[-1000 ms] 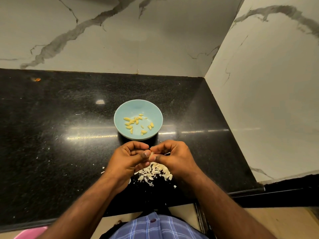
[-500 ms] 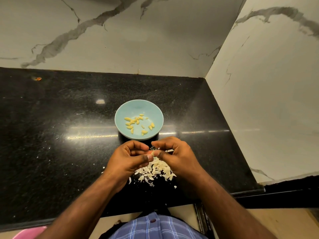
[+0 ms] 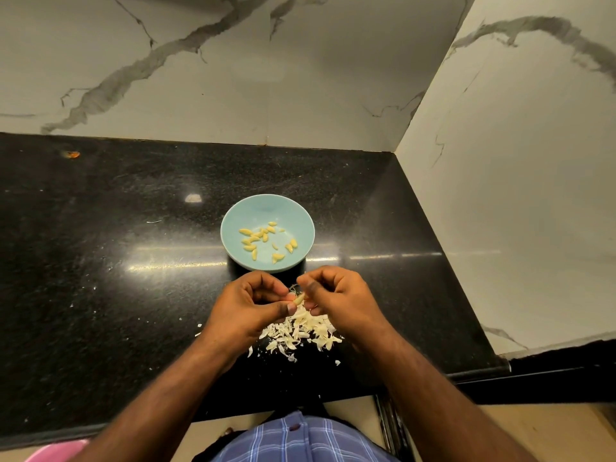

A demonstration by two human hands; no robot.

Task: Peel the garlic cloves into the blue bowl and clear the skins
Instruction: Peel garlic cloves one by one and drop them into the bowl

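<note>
Two hands meet at the near edge of the black counter, at 6 o'clock from the blue bowl. One garlic clove is held between them: a small, pale, elongated piece whose long axis runs from about 7 o'clock to 1 o'clock, the far tip pointing toward the bowl's near rim. The left hand has its fingers curled and pinches the clove's near end between thumb and forefinger. The right hand is likewise curled, its fingertips pinched at the clove's far end; whether they grip flesh or skin cannot be told. Directly below the hands lies a loose heap of garlic skins, thin, white, papery flakes with ragged edges, with stray flecks scattered around it. The bowl is round, shallow and smooth-glazed, and holds about a dozen peeled cloves, yellowish, glossy, tapered, lying at mixed angles. The counter is polished, speckled stone, showing bright reflections.
</note>
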